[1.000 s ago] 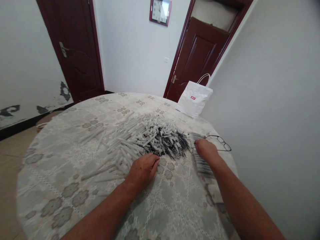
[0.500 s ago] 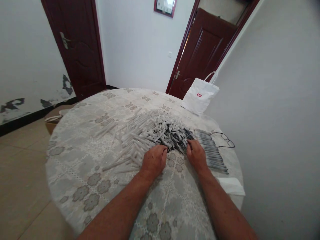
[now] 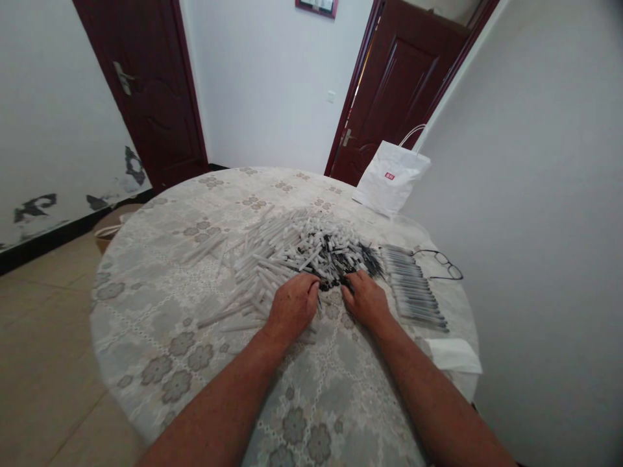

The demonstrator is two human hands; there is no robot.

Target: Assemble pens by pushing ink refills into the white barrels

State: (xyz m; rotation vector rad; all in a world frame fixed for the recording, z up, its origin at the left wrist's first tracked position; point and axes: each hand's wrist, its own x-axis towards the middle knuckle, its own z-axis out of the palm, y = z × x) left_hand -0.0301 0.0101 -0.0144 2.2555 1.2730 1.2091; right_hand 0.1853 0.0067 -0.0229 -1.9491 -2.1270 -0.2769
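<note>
A heap of white pen barrels (image 3: 265, 256) and black pen parts (image 3: 335, 256) lies in the middle of a round table (image 3: 160, 363) with a floral lace cloth. My left hand (image 3: 292, 306) rests at the heap's near edge, fingers curled down onto the white barrels. My right hand (image 3: 364, 298) lies beside it, fingers bent into the black parts. What either hand grips is hidden under the fingers. A neat row of finished pens (image 3: 413, 288) sits just right of my right hand.
Eyeglasses (image 3: 442, 264) lie at the table's right edge, beyond the pen row. A white paper bag (image 3: 389, 181) stands at the far right, against the wall. A folded white tissue (image 3: 455, 355) lies near the front right edge. Two dark doors stand behind.
My right hand has moved left from the row of pens to the black parts. My left hand has shifted slightly forward into the heap. The camera has tilted down.
</note>
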